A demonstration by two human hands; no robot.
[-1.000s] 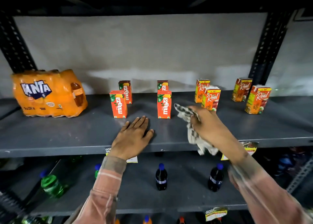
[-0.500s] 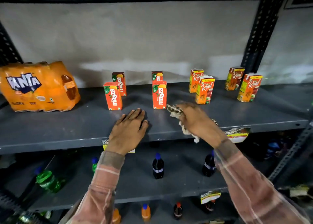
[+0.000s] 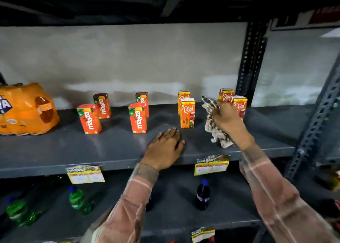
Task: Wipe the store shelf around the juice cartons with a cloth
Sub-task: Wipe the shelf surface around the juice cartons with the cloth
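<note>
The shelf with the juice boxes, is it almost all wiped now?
Can't tell what's already clean; the shelf looks evenly grey. In hand: the right hand holds the cloth bunched between the two pairs of Real cartons, while the left hand rests flat near the front edge. Possibly left: around the Maaza cartons and by the Fanta pack.

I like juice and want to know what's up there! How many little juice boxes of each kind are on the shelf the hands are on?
Orange-red Maaza juice cartons: 4
Orange Real juice cartons: 4
Total: 8 cartons on the grey metal shelf, all upright.
</note>
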